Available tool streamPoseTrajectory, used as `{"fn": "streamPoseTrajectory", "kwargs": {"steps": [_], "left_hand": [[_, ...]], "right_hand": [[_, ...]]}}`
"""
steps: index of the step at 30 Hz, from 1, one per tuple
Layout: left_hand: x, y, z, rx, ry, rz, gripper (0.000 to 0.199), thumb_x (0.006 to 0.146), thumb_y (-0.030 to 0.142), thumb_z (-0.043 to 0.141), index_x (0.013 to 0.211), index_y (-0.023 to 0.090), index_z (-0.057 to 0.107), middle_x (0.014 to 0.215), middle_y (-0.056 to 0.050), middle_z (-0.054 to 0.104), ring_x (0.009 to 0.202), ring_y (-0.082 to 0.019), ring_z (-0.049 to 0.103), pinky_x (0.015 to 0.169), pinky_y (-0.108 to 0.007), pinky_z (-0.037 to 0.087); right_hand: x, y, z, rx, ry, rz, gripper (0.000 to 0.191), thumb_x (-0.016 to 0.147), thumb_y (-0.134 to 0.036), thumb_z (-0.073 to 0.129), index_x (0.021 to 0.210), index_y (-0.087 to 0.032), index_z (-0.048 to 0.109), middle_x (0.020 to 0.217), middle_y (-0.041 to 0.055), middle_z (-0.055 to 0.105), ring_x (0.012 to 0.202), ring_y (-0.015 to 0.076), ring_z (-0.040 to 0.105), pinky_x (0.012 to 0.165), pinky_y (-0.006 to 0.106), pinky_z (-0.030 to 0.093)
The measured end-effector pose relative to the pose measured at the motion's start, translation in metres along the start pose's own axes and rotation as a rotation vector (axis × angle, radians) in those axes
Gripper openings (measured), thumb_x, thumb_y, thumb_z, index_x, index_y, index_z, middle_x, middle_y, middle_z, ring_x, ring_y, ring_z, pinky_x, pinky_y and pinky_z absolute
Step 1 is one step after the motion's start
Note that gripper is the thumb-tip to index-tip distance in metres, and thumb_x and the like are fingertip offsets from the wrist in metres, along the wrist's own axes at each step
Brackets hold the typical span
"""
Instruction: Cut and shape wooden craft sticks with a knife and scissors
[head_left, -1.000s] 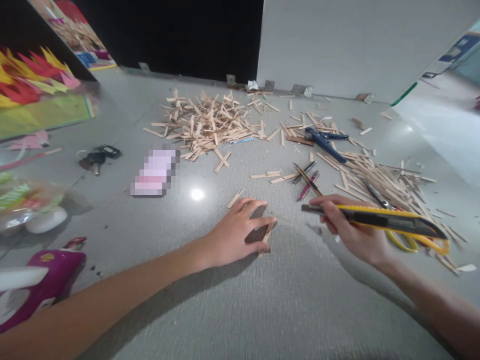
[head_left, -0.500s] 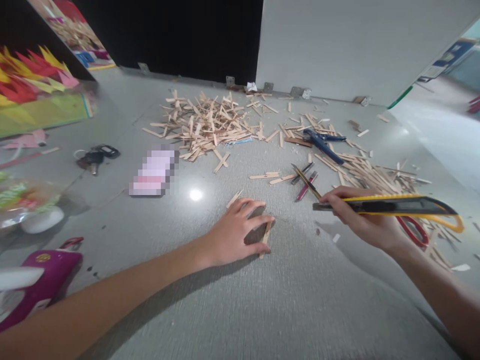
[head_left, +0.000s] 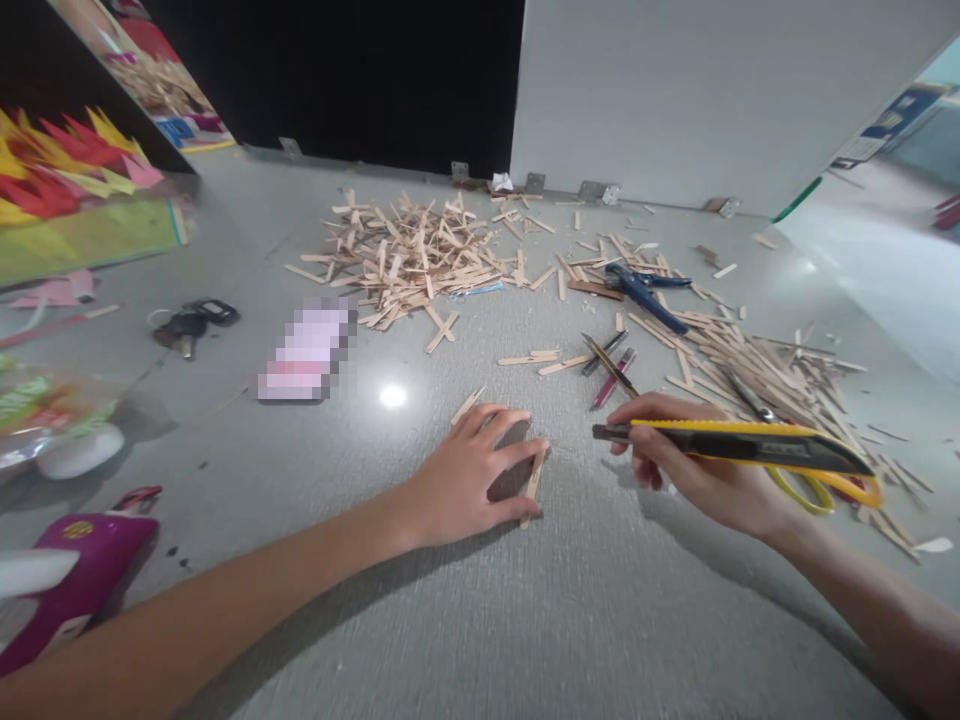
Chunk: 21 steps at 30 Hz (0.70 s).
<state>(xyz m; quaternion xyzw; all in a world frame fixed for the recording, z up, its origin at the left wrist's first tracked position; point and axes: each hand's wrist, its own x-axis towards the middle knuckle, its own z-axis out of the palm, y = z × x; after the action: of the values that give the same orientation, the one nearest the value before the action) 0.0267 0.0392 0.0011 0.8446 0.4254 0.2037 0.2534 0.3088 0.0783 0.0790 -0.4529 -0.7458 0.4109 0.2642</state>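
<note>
My left hand (head_left: 465, 470) rests on the table and holds a short wooden craft stick (head_left: 535, 478) flat against it, the thumb at the near end and a finger at the far end. A split piece of stick (head_left: 466, 405) lies just beyond its knuckles. In my right hand (head_left: 705, 470), a yellow and black utility knife (head_left: 750, 446) is gripped with its blade end pointing left. A short length of blade shows, held above the table to the right of the stick. The right fingers wrap under the knife and are partly hidden.
A heap of craft sticks (head_left: 420, 250) lies at the back, with more sticks (head_left: 750, 350) at right. Blue-handled cutters (head_left: 645, 295), slim pens or blades (head_left: 615, 378) and scissors (head_left: 802, 490) lie near them. At left are a phone (head_left: 307, 350), keys (head_left: 187, 325) and a purple glue gun (head_left: 90, 560).
My right hand has moved left and slightly down with the utility knife, bringing the blade closer to the stick. My left hand keeps its place on the stick.
</note>
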Motion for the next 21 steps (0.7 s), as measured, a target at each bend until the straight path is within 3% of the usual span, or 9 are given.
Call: {"fn": "streamPoseTrajectory", "kwargs": {"steps": [6, 13, 21], "left_hand": [[0.0, 0.001, 0.0, 0.022, -0.047, -0.003, 0.081, 0.086, 0.076, 0.078, 0.154, 0.034, 0.061, 0.162, -0.014, 0.049, 0.152, -0.046, 0.038, 0.121, -0.074, 0.038], [0.002, 0.005, -0.006, 0.062, -0.111, 0.001, 0.081, 0.081, 0.058, 0.088, 0.154, 0.038, 0.06, 0.166, -0.011, 0.042, 0.154, -0.046, 0.034, 0.125, -0.073, 0.034], [0.003, 0.002, -0.005, 0.07, -0.105, 0.027, 0.068, 0.092, 0.069, 0.076, 0.151, 0.039, 0.062, 0.165, -0.012, 0.044, 0.153, -0.045, 0.036, 0.126, -0.073, 0.031]], "right_hand": [[-0.003, 0.006, 0.021, -0.11, -0.06, -0.101, 0.025, 0.098, -0.037, 0.073, 0.078, -0.022, 0.071, 0.059, -0.0032, 0.067, 0.053, 0.0115, 0.06, 0.054, 0.024, 0.046], [-0.003, 0.024, 0.049, -0.046, -0.124, -0.097, 0.022, 0.102, -0.039, 0.068, 0.087, -0.023, 0.071, 0.063, -0.004, 0.067, 0.053, 0.0113, 0.058, 0.055, 0.026, 0.042], [-0.002, 0.023, 0.059, -0.063, -0.069, -0.271, 0.018, 0.101, -0.026, 0.067, 0.085, -0.021, 0.07, 0.065, -0.0046, 0.068, 0.052, 0.0077, 0.055, 0.052, 0.022, 0.039]]}}
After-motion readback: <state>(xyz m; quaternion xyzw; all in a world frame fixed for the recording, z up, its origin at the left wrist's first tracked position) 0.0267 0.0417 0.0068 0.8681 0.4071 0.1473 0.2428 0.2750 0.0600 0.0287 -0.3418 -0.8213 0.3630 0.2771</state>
